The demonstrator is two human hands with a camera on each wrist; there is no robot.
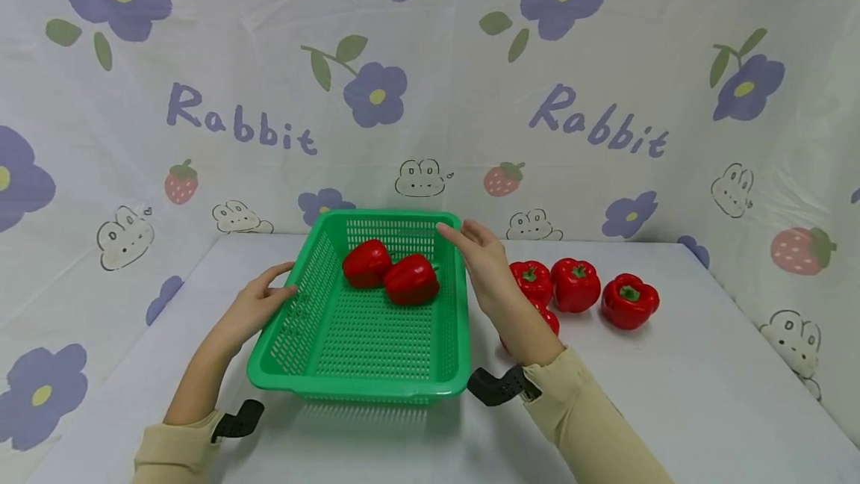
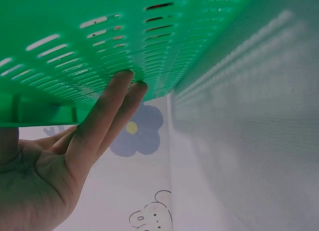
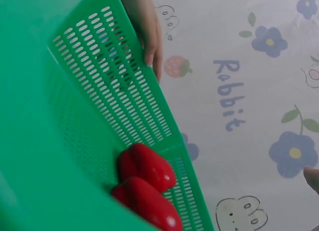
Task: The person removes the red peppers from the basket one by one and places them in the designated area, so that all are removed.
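A green plastic basket (image 1: 356,385) with slotted walls stands before me, and two red bell peppers (image 1: 413,280) lie on their sides toward its back. At the left rim my left hand (image 1: 250,314) holds the basket, thumb over the rim and fingers against the outer wall. The left wrist view shows those fingertips (image 2: 124,79) touching the slots. My right hand (image 1: 493,275) is beside the right rim with fingers extended and thumb above the basket's back right corner. It holds nothing. In the right wrist view its thumb tip (image 3: 312,179) appears apart from the basket.
Several red bell peppers (image 1: 575,285) stand on the white table (image 1: 705,372) to the right, some partly hidden behind my right forearm. A patterned cloth (image 1: 430,95) hangs behind the table. Each wrist wears a black camera mount (image 1: 496,385).
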